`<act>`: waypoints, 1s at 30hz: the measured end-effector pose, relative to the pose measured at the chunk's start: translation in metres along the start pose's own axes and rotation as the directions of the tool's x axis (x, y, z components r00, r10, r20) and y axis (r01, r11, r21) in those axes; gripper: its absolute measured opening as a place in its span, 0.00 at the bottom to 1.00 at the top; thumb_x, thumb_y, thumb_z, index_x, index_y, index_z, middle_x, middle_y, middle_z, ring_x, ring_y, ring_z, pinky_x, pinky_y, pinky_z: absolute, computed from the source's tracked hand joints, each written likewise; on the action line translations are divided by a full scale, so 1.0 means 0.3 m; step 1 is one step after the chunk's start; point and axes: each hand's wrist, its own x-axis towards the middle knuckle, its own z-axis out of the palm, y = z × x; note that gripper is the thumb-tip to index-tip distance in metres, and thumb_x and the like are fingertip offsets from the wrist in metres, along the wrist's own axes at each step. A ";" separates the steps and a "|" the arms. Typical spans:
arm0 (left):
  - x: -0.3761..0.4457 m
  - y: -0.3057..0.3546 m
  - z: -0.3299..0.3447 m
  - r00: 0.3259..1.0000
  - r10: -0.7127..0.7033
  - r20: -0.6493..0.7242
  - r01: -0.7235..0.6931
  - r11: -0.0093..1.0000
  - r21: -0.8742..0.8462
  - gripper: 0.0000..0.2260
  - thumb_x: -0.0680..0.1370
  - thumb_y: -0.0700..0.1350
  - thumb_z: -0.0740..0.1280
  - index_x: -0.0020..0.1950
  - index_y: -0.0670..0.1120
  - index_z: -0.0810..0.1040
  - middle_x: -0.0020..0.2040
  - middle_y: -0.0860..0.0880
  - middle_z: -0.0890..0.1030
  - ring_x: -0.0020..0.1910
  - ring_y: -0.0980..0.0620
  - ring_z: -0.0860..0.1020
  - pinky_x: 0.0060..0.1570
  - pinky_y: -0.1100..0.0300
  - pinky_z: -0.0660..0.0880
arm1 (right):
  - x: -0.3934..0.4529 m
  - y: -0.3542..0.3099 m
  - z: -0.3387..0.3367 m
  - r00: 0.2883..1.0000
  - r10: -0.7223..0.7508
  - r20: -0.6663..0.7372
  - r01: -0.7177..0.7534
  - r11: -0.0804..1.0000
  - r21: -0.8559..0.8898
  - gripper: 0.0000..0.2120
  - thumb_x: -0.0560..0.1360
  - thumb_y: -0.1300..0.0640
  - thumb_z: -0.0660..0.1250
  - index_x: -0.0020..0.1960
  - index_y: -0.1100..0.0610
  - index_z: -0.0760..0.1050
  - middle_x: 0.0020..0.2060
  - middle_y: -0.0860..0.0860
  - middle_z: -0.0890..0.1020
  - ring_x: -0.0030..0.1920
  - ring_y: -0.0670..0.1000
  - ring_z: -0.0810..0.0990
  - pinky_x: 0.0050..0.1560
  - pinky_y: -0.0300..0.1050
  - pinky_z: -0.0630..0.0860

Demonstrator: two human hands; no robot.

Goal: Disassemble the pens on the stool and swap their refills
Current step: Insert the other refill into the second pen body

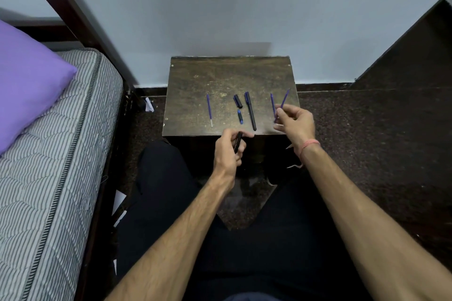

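On the dark wooden stool (195, 85) lie a blue refill (209, 110) at the left, a dark pen cap (238, 101), a small blue tip piece (240, 117) and a whole capped dark pen (250, 110) in the middle. Another blue refill (272, 105) lies at the right. My left hand (228, 151) grips a black pen barrel (238, 142) at the stool's front edge. My right hand (296, 122) pinches a thin blue refill (284, 99) that points up and away, above the stool's right side.
A striped mattress (49, 166) with a purple pillow (27, 80) lies to the left, beside a dark bed post. The stool stands against a pale wall (232, 7). Dark speckled floor (367, 129) spreads to the right. My legs are below the stool.
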 end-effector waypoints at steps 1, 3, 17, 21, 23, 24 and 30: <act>0.008 0.005 0.002 1.000 0.002 0.009 -0.002 1.000 -0.027 0.24 0.87 0.47 0.54 0.45 0.48 0.89 0.31 0.53 0.71 0.27 0.57 0.61 0.25 0.63 0.56 | 0.031 0.011 -0.017 1.000 -0.002 -0.027 0.000 0.997 -0.083 0.09 0.84 0.62 0.72 0.62 0.60 0.87 0.50 0.57 0.89 0.47 0.54 0.88 0.45 0.42 0.87; 0.025 0.008 0.004 1.000 0.004 0.015 -0.003 0.999 -0.047 0.24 0.86 0.44 0.53 0.46 0.46 0.89 0.31 0.53 0.73 0.28 0.56 0.62 0.27 0.62 0.57 | 0.088 0.028 -0.044 0.998 -0.017 -0.059 0.003 0.972 -0.235 0.09 0.81 0.60 0.75 0.61 0.58 0.88 0.50 0.56 0.90 0.51 0.57 0.90 0.55 0.52 0.88; 0.059 -0.028 -0.034 0.999 -0.032 0.003 0.032 0.999 -0.004 0.20 0.76 0.49 0.58 0.47 0.50 0.91 0.33 0.54 0.75 0.30 0.58 0.66 0.31 0.60 0.61 | 0.242 0.025 -0.044 0.989 -0.054 -0.136 -0.019 0.875 -0.484 0.08 0.70 0.53 0.85 0.46 0.51 0.89 0.35 0.46 0.88 0.40 0.44 0.88 0.57 0.44 0.86; 0.062 -0.034 -0.052 0.999 -0.028 -0.018 0.028 1.000 -0.004 0.21 0.79 0.47 0.57 0.48 0.49 0.91 0.33 0.55 0.75 0.31 0.58 0.66 0.31 0.60 0.61 | 0.253 0.036 -0.012 0.988 -0.072 -0.135 -0.007 0.860 -0.511 0.07 0.70 0.53 0.86 0.41 0.49 0.87 0.30 0.42 0.84 0.34 0.37 0.85 0.46 0.27 0.79; 0.068 -0.032 -0.048 0.999 -0.025 -0.020 0.025 1.000 -0.001 0.21 0.81 0.46 0.56 0.49 0.49 0.91 0.33 0.55 0.75 0.31 0.58 0.67 0.32 0.60 0.61 | 0.264 0.036 -0.008 0.991 -0.069 -0.112 0.002 0.858 -0.513 0.06 0.70 0.54 0.85 0.42 0.51 0.88 0.33 0.46 0.87 0.41 0.45 0.89 0.55 0.40 0.84; 0.070 -0.031 -0.046 1.000 -0.024 -0.019 0.024 1.000 0.001 0.21 0.81 0.46 0.56 0.51 0.48 0.90 0.33 0.55 0.75 0.31 0.58 0.67 0.32 0.60 0.61 | 0.268 0.035 -0.007 0.993 -0.066 -0.099 0.006 0.856 -0.518 0.06 0.70 0.54 0.85 0.43 0.51 0.89 0.35 0.48 0.88 0.43 0.48 0.90 0.58 0.46 0.86; 0.079 -0.032 -0.038 1.000 -0.002 -0.016 0.002 1.000 0.020 0.22 0.83 0.44 0.56 0.50 0.53 0.91 0.35 0.55 0.78 0.33 0.58 0.69 0.33 0.61 0.65 | 0.270 0.038 -0.024 0.995 -0.054 -0.078 0.006 0.853 -0.521 0.06 0.70 0.55 0.86 0.43 0.51 0.89 0.35 0.47 0.89 0.41 0.47 0.90 0.56 0.50 0.87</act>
